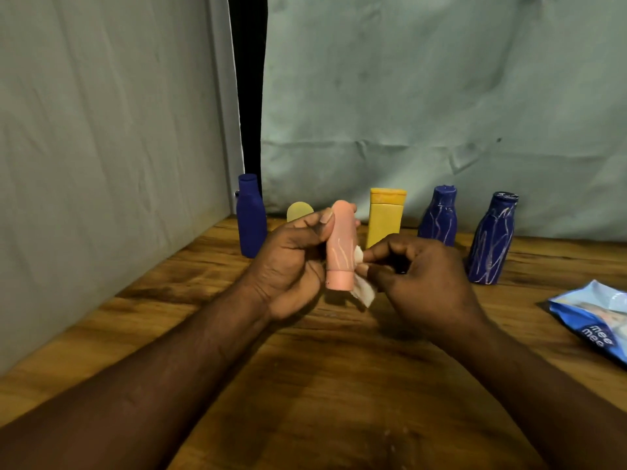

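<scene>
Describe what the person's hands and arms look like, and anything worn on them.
Left hand and right hand are bare: no gloves, rings or watch visible. Left forearm and right forearm are uncovered to the frame's edge, so no sleeve shows. The left thumbnail looks short and unpainted.

Left grip [291, 262] curled, thumb up; right grip [417, 276] pinching.
</scene>
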